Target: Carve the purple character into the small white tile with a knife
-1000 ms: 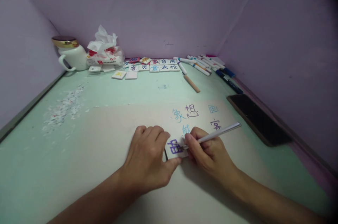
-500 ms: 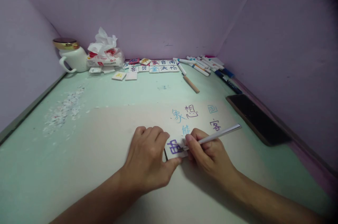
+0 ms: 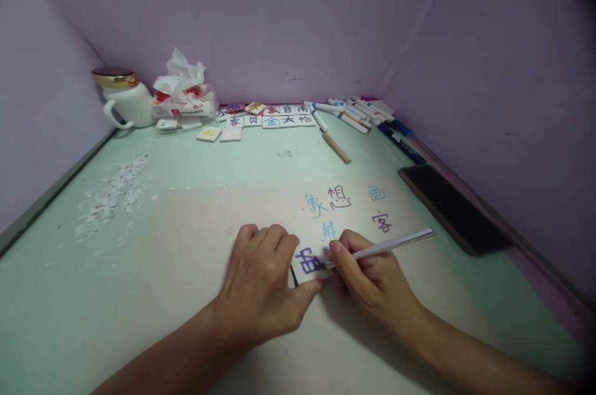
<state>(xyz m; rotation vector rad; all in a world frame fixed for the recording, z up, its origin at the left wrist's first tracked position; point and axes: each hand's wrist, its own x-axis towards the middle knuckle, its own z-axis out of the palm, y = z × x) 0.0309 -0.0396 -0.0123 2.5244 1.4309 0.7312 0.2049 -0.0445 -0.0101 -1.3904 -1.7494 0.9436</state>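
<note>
A small white square block (image 3: 302, 275) bearing a purple character lies on the pale sheet in front of me. My left hand (image 3: 265, 286) is closed around its left side, with the index finger at the far edge and the thumb at the near edge. In my right hand (image 3: 375, 277), pinched like a pen, is a slim silver carving knife (image 3: 400, 241). Its tip meets the block at the right of the purple strokes, partly hidden by a dark spot there. The handle slants up to the right.
White shavings (image 3: 116, 193) are scattered at the left. A dark phone (image 3: 451, 208) lies at the right. Along the back stand a white mug (image 3: 133, 106), a tissue pack (image 3: 184, 103), lettered blocks (image 3: 288, 121), several markers (image 3: 354, 118) and a wooden-handled tool (image 3: 336, 146).
The right hand and carving knife have shifted slightly right and down, the handle's end lower. My left hand stays on the block, which has barely moved.
</note>
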